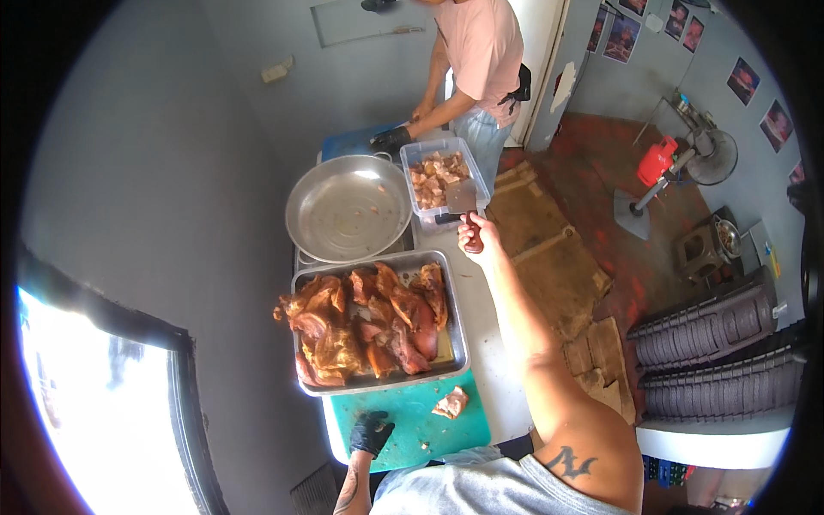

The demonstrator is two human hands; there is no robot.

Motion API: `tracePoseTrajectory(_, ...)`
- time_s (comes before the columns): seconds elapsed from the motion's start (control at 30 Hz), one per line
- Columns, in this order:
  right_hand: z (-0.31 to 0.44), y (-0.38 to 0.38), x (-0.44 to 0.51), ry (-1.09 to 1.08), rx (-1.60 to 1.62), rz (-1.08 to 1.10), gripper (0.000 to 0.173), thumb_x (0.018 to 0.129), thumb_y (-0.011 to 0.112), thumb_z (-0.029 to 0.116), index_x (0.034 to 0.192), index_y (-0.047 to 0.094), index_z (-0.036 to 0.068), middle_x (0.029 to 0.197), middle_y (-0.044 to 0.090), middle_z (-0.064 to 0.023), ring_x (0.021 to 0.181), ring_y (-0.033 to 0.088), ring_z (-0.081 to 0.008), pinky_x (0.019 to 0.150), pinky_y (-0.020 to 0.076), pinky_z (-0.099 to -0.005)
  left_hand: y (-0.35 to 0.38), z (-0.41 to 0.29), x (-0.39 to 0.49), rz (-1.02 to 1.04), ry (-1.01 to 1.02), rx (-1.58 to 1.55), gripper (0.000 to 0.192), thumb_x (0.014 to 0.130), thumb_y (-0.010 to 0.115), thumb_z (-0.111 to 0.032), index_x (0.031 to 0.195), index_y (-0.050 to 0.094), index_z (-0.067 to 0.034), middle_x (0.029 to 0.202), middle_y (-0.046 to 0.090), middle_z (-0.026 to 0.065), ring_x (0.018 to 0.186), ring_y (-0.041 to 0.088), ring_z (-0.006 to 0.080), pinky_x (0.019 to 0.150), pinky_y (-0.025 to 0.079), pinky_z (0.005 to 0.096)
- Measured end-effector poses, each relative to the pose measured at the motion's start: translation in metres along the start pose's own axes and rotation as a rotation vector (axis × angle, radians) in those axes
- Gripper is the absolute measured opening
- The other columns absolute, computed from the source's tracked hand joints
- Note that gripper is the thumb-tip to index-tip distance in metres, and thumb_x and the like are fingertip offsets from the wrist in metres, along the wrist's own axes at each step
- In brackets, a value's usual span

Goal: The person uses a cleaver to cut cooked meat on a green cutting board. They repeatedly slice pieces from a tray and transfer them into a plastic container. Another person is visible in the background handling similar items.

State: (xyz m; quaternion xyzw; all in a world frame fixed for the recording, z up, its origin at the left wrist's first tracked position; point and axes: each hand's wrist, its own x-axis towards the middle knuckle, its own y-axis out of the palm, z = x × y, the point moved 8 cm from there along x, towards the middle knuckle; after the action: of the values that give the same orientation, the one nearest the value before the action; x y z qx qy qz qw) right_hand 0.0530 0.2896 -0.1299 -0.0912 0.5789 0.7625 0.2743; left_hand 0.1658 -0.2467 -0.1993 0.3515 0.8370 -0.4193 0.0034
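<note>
My right hand (pixel 477 238) is stretched forward and grips the wooden handle of a cleaver (pixel 461 196). The blade lies over the near edge of a clear plastic container (pixel 483 187) of chopped meat (pixel 438 175). My left hand (pixel 371 434), in a black glove, is low over a green cutting board (pixel 412 450); small bits show by its fingers, and whether it holds them is unclear. One piece of meat (pixel 452 403) lies on the board's right part. Beyond the board, a metal tray (pixel 461 347) holds large browned pieces of meat (pixel 393 315).
A wide metal pan (pixel 347 209) stands behind the tray. Across the table, a co-worker (pixel 479 58) has a black-gloved hand near a blue board (pixel 347 143). Flattened cardboard (pixel 534 238) covers floor to the right, with a fan (pixel 711 158) and red gas cylinder (pixel 656 161) beyond.
</note>
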Motion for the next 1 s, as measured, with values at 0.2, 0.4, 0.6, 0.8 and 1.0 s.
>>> tracePoseTrajectory(0.2, -0.013, -0.005, -0.005, -0.032, -0.033, 0.018, 0.023, 0.102, 0.056, 0.033, 0.115, 0.053, 0.014, 0.071, 0.051, -0.0012, 0.053, 0.046, -0.0106, 0.05, 0.0425, -0.028, 0.001, 0.002, 0.003, 0.022, -0.028, -0.019, 0.038, 0.077, 0.084, -0.033, 0.106, 0.072, -0.012, 0.101, 0.071, 0.0147, 0.097, 0.068, 0.0338, 0.086, 0.055, 0.0428)
tracePoseTrajectory(0.4, -0.014, 0.003, 0.018, -0.042, 0.07, 0.022, 0.019, 0.104, 0.054, 0.034, 0.102, 0.053, 0.015, 0.072, 0.052, -0.0038, 0.053, 0.049, -0.0116, 0.051, 0.0434, -0.029, 0.001, 0.003, 0.002, 0.016, -0.025, -0.02, 0.038, 0.077, 0.084, -0.033, 0.106, 0.072, -0.011, 0.102, 0.071, 0.0151, 0.096, 0.068, 0.0346, 0.086, 0.055, 0.043)
tracePoseTrajectory(0.6, -0.023, 0.005, 0.039, -0.11, 0.068, 0.017, 0.019, 0.105, 0.052, 0.037, 0.103, 0.053, 0.018, 0.071, 0.053, -0.0029, 0.054, 0.049, -0.0122, 0.052, 0.0428, -0.0295, 0.002, 0.005, 0.003, -0.01, 0.002, 0.01, 0.039, 0.077, 0.084, -0.033, 0.107, 0.073, -0.011, 0.099, 0.071, 0.0149, 0.092, 0.069, 0.0331, 0.083, 0.056, 0.0419)
tracePoseTrajectory(0.8, -0.03, 0.0, 0.033, -0.145, 0.05, 0.125, 0.02, 0.104, 0.054, 0.038, 0.113, 0.054, 0.02, 0.074, 0.054, -0.0026, 0.054, 0.047, -0.0118, 0.05, 0.0421, -0.0296, 0.008, 0.015, 0.003, 0.024, -0.075, -0.026, 0.037, 0.076, 0.086, -0.031, 0.104, 0.073, -0.011, 0.096, 0.07, 0.0135, 0.086, 0.068, 0.0297, 0.081, 0.056, 0.04)
tracePoseTrajectory(1.0, -0.034, -0.011, 0.009, -0.184, -0.018, 0.172, 0.027, 0.104, 0.053, 0.038, 0.125, 0.055, 0.02, 0.073, 0.053, -0.0032, 0.053, 0.047, -0.0117, 0.049, 0.0413, -0.0292, 0.005, 0.01, 0.002, 0.017, -0.065, -0.028, 0.038, 0.076, 0.086, -0.03, 0.105, 0.071, -0.011, 0.097, 0.07, 0.0131, 0.088, 0.068, 0.03, 0.081, 0.056, 0.0411)
